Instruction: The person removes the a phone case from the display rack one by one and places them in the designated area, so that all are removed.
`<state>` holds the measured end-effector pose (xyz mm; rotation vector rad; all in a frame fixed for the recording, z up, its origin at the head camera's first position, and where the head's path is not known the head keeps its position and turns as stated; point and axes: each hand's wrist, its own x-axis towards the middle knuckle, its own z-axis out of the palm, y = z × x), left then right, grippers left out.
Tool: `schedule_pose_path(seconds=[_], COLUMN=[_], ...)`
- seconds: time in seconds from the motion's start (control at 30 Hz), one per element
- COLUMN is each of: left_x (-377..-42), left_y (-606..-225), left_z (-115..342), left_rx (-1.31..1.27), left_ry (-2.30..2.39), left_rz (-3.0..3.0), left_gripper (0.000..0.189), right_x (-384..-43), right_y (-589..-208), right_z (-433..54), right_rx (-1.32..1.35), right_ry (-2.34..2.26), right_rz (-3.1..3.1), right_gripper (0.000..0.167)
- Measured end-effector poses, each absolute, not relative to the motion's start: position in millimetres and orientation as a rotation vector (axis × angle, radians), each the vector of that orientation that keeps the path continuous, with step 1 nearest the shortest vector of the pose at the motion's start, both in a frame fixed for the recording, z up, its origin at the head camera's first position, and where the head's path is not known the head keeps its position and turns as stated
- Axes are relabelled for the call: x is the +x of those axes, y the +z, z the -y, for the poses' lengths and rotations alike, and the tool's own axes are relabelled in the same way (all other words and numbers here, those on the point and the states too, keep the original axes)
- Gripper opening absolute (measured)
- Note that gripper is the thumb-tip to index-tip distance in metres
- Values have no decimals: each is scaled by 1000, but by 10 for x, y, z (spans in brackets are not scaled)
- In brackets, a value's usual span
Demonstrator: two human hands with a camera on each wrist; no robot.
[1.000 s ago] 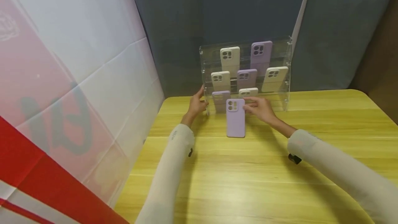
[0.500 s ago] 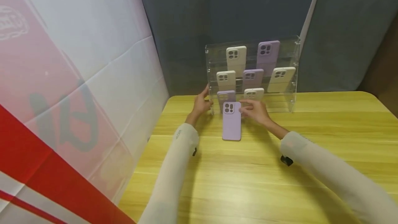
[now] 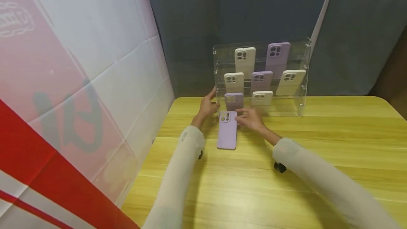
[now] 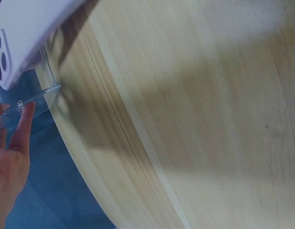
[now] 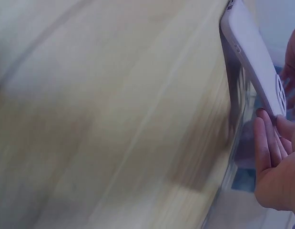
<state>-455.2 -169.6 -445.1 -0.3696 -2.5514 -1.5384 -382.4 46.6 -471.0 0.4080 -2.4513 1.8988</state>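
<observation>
My right hand (image 3: 251,119) pinches a light purple phone case (image 3: 227,131) by its upper right edge, in front of a clear acrylic display stand (image 3: 290,110). The right wrist view shows thumb and fingers of the right hand (image 5: 278,181) on the camera end of the case (image 5: 252,52). At the stand's left side, my left hand (image 3: 207,107) grips the clear side panel. In the left wrist view, the left hand (image 4: 14,152) has its fingers about that panel. White and purple cases fill the tiers, among them a purple case (image 3: 234,101) at lower left and a white case (image 3: 262,98) beside it.
The stand is on a yellow wood-grain table (image 3: 254,186), near its back edge. Behind it hangs a dark grey curtain (image 3: 254,6). A white cloth wall (image 3: 127,70) with red and pink print runs along the left side.
My right hand has carried the purple case left and slightly down, toward the stand's lower left corner. My left hand keeps its grip on the stand. The view has shifted slightly.
</observation>
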Motion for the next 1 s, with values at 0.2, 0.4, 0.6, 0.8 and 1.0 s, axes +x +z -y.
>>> schedule_pose_path(seconds=[0.2, 0.4, 0.6, 0.8, 1.0], left_x=[-4501, -4500, -4509, -4479, -4470], left_y=[-4434, -4444, -4464, -4426, -4414], left_z=[1646, 1627, 1629, 1645, 1664], left_rx=[-346, -335, -315, -322, -314], left_ry=[-1552, -1538, -1543, -1548, -1529], left_rz=[2535, 2554, 2576, 2557, 2570], left_gripper=[94, 94, 93, 91, 92], right_x=[-3829, -3815, -3806, -3803, -3782], right_y=[-4784, -4827, -4863, -4896, -4924], right_z=[-307, -171, -57, 59, 145], right_rx=[324, 261, 226, 225, 230], right_ry=[1971, 2002, 2034, 2074, 2084], right_rz=[2459, 2467, 2455, 2429, 2424], right_gripper=[40, 40, 39, 38, 37])
